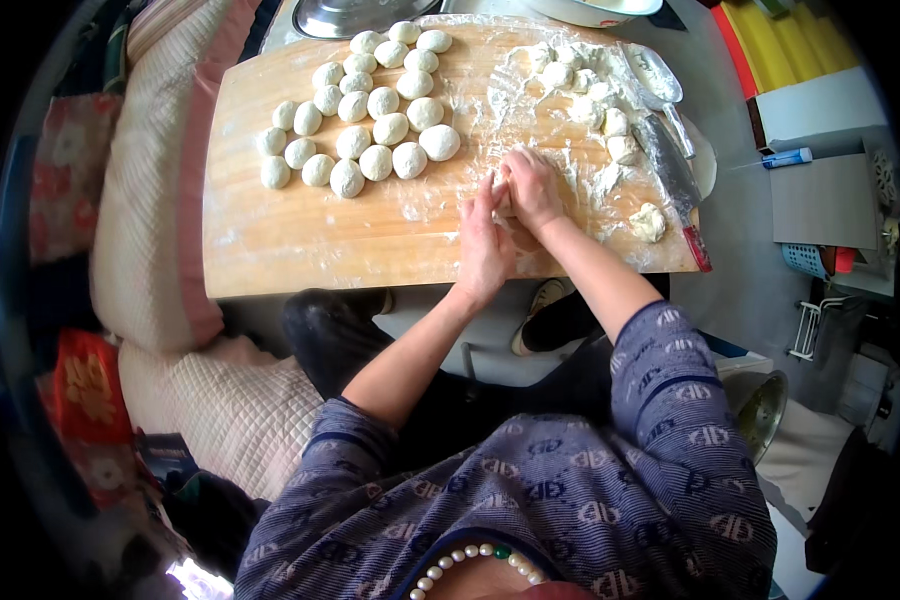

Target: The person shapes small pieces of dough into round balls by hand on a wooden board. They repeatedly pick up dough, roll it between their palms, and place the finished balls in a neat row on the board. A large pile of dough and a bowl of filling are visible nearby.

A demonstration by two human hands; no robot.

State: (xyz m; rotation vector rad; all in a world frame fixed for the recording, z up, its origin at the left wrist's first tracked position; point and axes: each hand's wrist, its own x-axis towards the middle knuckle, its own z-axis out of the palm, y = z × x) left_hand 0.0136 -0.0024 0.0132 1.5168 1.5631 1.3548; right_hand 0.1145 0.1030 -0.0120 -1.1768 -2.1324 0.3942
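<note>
My left hand (486, 240) and my right hand (533, 188) meet over the floured wooden board (320, 240). The right one is curled with its knuckles up. Against it, the left fingers are pressed together and pointing away from me. Between them shows a little of what looks like a piece of dough (503, 206), mostly covered by the fingers. Rounded dough balls (375, 161) stand in a loose group at the board's left and centre. Rougher dough lumps (590, 110) lie in flour at the right, with a single lump (647, 223) nearer me.
A knife with a wide dark blade (667, 165) and red handle lies along the board's right edge. Beside it is a scoop (652, 75) with flour. A metal lid (360, 14) and a white basin (600, 10) are beyond the board. A quilted seat (150, 220) is at left.
</note>
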